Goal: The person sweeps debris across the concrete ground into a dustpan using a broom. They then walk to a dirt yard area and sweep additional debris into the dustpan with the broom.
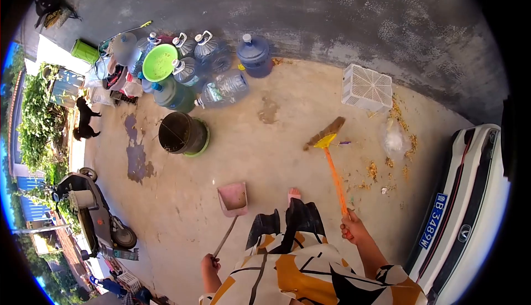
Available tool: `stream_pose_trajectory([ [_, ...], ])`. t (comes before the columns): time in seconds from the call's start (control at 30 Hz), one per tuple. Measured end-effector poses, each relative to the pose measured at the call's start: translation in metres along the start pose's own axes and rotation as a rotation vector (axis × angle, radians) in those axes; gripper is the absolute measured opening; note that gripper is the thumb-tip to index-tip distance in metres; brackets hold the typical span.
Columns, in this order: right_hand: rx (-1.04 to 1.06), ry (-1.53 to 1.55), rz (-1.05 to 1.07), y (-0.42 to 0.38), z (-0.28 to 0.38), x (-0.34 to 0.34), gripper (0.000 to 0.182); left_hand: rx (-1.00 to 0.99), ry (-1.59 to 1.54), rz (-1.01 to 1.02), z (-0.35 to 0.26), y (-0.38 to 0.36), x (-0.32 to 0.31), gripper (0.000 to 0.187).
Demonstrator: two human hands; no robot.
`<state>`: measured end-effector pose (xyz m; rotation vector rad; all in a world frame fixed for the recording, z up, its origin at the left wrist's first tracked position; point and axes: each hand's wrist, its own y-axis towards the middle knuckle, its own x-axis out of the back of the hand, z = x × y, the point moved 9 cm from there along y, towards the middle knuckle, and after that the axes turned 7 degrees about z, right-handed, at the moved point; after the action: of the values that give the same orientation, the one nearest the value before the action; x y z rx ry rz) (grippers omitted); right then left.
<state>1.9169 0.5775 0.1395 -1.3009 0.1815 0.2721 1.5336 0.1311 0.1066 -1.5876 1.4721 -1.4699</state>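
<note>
My right hand (354, 227) is wrapped round the orange handle of a broom (335, 178). The broom's yellow and brown head rests on the concrete floor, beside a small purple scrap (345, 143). In my left hand (210, 264) is the thin handle of a pink dustpan (233, 199), whose pan sits on the floor to the left of my foot. Yellowish debris (372, 170) lies scattered to the right of the broom. A clear plastic bag (395, 139) lies among more of it.
A white crate (366, 88) stands by the wall. Large water bottles (176, 94) and a green basin (160, 63) crowd the back left. Nearer is a dark bucket (184, 133). A scooter (94, 214) and a black dog (86, 120) are at left, a white car (459, 222) at right.
</note>
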Motion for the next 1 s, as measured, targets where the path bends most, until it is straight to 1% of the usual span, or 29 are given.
stream_pose_trajectory([
  [0.07, -0.071, -0.164, 0.103, -0.011, -0.010, -0.011, 0.061, 0.019, 0.064, -0.027, -0.016, 0.009, -0.011, 0.012],
  [0.1, -0.084, -0.266, 0.111, -0.005, -0.011, -0.019, 0.061, 0.012, 0.098, -0.013, -0.026, 0.013, -0.019, 0.012],
  [0.17, -0.078, -0.343, 0.245, 0.028, -0.016, -0.047, 0.060, -0.010, 0.102, 0.021, -0.048, 0.021, -0.039, 0.012],
  [0.23, -0.043, -0.403, 0.275, 0.065, -0.016, -0.078, 0.054, -0.026, 0.141, 0.050, -0.072, 0.019, -0.058, 0.012],
  [0.3, -0.058, -0.473, 0.265, 0.094, -0.013, -0.102, 0.051, -0.041, 0.162, 0.067, -0.095, 0.012, -0.071, 0.011],
  [0.37, -0.082, -0.444, 0.281, 0.118, -0.013, -0.107, 0.050, -0.122, 0.242, 0.090, -0.121, 0.001, -0.085, 0.012],
  [0.4, -0.116, -0.431, 0.294, 0.126, -0.017, -0.106, 0.050, -0.117, 0.258, 0.090, -0.130, -0.003, -0.090, 0.012],
  [0.43, -0.109, -0.315, 0.282, 0.127, -0.016, -0.100, 0.041, -0.144, 0.268, 0.108, -0.140, -0.007, -0.096, 0.013],
  [0.47, -0.112, -0.306, 0.264, 0.121, -0.017, -0.090, 0.041, -0.171, 0.274, 0.137, -0.148, -0.007, -0.103, 0.013],
  [0.53, -0.130, -0.106, 0.138, 0.108, -0.004, -0.064, 0.032, -0.167, 0.282, 0.173, -0.158, 0.012, -0.112, 0.014],
  [0.6, -0.114, -0.148, 0.038, 0.106, 0.003, -0.036, 0.031, -0.160, 0.347, 0.155, -0.171, 0.029, -0.124, 0.014],
  [0.67, -0.106, -0.078, -0.086, 0.100, 0.020, -0.017, 0.028, -0.177, 0.359, 0.177, -0.183, 0.036, -0.141, 0.015],
  [0.7, -0.099, -0.090, -0.082, 0.097, 0.032, -0.024, 0.028, -0.193, 0.395, 0.191, -0.190, 0.036, -0.151, 0.017],
  [0.73, -0.074, -0.110, -0.136, 0.094, 0.045, -0.025, 0.027, -0.197, 0.382, 0.194, -0.196, 0.036, -0.160, 0.017],
  [0.77, -0.049, -0.126, -0.190, 0.089, 0.056, -0.027, 0.026, -0.207, 0.438, 0.192, -0.204, 0.034, -0.170, 0.018],
  [0.8, -0.044, -0.128, -0.187, 0.078, 0.061, -0.037, 0.026, -0.215, 0.497, 0.188, -0.212, 0.032, -0.179, 0.021],
  [0.87, 0.081, -0.132, -0.185, 0.045, 0.080, -0.055, 0.028, -0.209, 0.538, 0.188, -0.224, 0.021, -0.198, 0.024],
  [0.9, 0.080, -0.139, -0.181, 0.032, 0.085, -0.065, 0.028, -0.225, 0.558, 0.200, -0.230, 0.018, -0.208, 0.025],
  [0.97, 0.125, -0.160, -0.200, 0.018, 0.101, -0.079, 0.039, -0.244, 0.573, 0.211, -0.238, 0.016, -0.226, 0.026],
  [1.0, 0.125, -0.162, -0.198, 0.024, 0.109, -0.081, 0.039, -0.237, 0.592, 0.246, -0.240, 0.016, -0.239, 0.026],
])
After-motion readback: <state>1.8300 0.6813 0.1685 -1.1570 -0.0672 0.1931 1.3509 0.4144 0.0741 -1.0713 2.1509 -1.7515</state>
